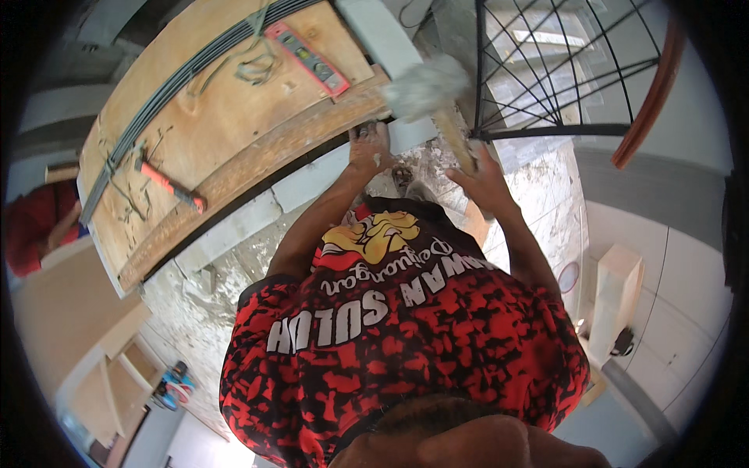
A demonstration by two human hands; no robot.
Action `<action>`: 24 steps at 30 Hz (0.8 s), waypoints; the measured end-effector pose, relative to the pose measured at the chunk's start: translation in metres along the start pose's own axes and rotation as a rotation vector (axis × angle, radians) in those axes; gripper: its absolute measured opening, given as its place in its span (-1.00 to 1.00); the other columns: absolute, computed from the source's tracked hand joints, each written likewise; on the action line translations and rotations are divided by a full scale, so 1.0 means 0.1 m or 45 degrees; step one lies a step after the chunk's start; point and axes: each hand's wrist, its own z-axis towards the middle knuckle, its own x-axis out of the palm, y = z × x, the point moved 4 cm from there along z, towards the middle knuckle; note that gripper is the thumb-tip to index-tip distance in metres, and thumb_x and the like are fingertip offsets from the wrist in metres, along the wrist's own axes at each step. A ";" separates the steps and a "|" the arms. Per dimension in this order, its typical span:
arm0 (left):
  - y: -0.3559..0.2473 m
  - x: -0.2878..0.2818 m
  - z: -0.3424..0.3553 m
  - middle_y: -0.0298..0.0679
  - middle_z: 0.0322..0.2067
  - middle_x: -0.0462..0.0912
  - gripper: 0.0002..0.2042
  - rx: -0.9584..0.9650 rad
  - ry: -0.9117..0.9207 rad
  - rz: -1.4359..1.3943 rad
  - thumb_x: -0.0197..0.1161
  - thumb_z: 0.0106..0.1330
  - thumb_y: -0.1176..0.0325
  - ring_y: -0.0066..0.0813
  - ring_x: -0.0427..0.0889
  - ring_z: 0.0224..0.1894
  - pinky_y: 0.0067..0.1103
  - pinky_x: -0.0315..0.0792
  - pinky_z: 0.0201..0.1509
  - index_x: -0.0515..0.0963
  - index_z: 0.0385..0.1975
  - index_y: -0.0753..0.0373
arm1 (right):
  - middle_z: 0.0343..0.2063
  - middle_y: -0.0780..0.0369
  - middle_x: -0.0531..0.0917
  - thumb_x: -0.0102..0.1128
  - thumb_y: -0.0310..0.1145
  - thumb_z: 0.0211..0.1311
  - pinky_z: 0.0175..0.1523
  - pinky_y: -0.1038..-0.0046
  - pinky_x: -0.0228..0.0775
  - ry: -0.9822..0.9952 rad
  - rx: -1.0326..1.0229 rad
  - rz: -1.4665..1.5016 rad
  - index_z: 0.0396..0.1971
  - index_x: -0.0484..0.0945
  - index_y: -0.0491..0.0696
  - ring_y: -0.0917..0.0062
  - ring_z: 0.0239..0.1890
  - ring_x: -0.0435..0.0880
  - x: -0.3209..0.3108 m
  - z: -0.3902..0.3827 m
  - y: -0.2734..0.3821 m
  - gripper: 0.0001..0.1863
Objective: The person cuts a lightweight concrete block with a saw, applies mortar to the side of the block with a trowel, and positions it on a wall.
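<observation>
Mallet: in right hand, fingers wrapped round the pale handle; grey head at 11 o'clock from that hand, motion-blurred, between 1 and 2 o'clock from left hand. Left hand: at the edge of the wooden plank; fingertips partly hidden, cannot tell if anything is gripped.

Plank borders a curved plywood sheet. On the sheet, from left hand: 1 pink-red spirit level at 11 o'clock, thin grey rods at 10, 1 red-handled tool at 9. Pale blocks run below the plank.

From right hand: black metal grille at 1 to 2 o'clock, red-brown handrail at 2. Far out at 9 o'clock: 1 person in red.
</observation>
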 end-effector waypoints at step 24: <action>-0.07 -0.08 -0.01 0.12 0.13 0.30 -0.05 -0.076 -0.050 0.094 0.34 -0.08 -0.18 -0.02 0.29 0.23 -0.01 -0.07 0.32 0.15 0.19 0.43 | -0.66 0.27 0.45 0.14 -0.38 0.12 -0.64 0.50 0.29 0.132 0.974 1.389 -0.52 0.44 -0.14 0.58 -0.70 0.41 0.84 0.27 -1.87 -0.85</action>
